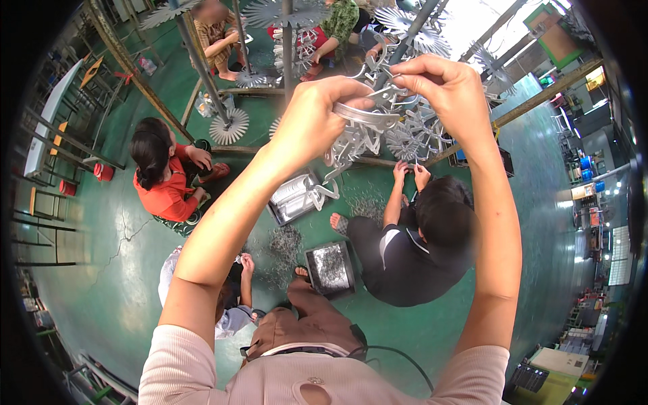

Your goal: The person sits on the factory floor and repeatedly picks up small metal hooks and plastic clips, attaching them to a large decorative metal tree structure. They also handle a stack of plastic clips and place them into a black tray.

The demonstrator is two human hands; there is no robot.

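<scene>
A black tray is set at six o'clock. Curved shiny metal strips are gripped by the left hand, a metal hook pinched by the right hand.

Pretty clearly a workshop: green floor, rusty frame, shiny metal parts hanging, silvery bits scattered around.
</scene>
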